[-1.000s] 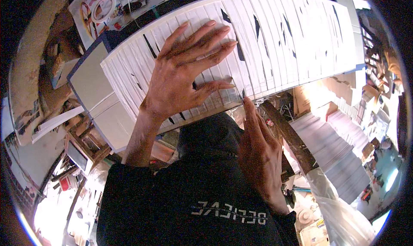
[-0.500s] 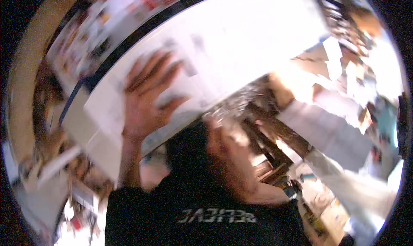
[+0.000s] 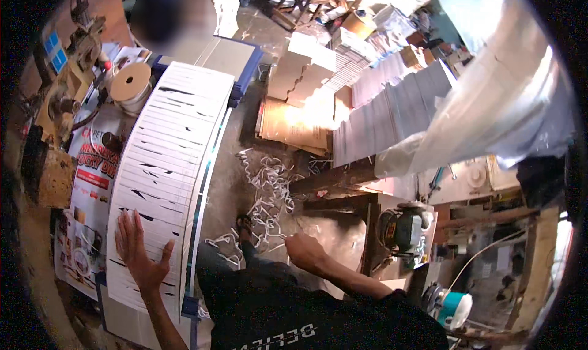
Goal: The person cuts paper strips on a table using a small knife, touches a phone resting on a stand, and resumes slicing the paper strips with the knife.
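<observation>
My left hand (image 3: 142, 255) rests with its fingers spread on the near part of a long row of white paper (image 3: 165, 178), which is crossed by many thin lines and dark gaps. The row lies along a bench at the left, on a pale board with blue edging (image 3: 248, 74). My right hand (image 3: 304, 252) is apart from the paper, in front of my body above the floor. Its fingers are curled closed, and whatever they may hold is hidden.
A brown-topped spool (image 3: 131, 83) stands left of the paper. White curled strips (image 3: 269, 181) litter the floor. Cardboard (image 3: 294, 129), tall grey-white paper stacks (image 3: 392, 114) and hanging clear plastic (image 3: 484, 93) are at the right, with a motor (image 3: 401, 227) nearer. Another person (image 3: 174, 10) is at the far end.
The view has turned and sharpened from a blur. My left hand still lies over white paper. My right hand, formerly close to the paper's edge, is now farther from it.
</observation>
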`<state>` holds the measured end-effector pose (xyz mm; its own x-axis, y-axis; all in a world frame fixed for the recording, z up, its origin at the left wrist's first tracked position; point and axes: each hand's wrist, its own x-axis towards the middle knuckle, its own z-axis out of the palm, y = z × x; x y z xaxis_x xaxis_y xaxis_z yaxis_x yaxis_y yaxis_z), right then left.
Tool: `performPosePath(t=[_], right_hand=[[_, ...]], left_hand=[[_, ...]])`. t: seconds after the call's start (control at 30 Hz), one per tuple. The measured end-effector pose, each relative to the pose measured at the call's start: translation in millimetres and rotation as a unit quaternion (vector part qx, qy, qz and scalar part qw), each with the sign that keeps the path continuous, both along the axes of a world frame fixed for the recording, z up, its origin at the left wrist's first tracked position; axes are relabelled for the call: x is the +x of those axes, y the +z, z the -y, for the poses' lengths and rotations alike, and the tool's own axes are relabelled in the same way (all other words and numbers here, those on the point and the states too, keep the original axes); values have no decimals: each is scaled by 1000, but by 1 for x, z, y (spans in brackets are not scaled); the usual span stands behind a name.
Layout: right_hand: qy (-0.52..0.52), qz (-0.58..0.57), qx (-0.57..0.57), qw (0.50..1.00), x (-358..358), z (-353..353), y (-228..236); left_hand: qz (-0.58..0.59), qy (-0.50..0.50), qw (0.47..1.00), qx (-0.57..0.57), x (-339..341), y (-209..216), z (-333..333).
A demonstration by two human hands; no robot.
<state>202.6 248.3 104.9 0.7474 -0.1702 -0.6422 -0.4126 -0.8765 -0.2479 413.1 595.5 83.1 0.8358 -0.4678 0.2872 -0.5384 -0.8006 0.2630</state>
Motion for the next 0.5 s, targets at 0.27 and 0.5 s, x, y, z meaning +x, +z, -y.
performPosePath(t=[0.27, 0.5], right_hand=[[-155, 21, -38, 987, -138, -91, -5], [-412, 189, 94, 886, -254, -220, -24]], left_hand=[[35, 2, 999, -4, 1, -11, -13], [79, -22, 996, -29, 14, -12, 9]])
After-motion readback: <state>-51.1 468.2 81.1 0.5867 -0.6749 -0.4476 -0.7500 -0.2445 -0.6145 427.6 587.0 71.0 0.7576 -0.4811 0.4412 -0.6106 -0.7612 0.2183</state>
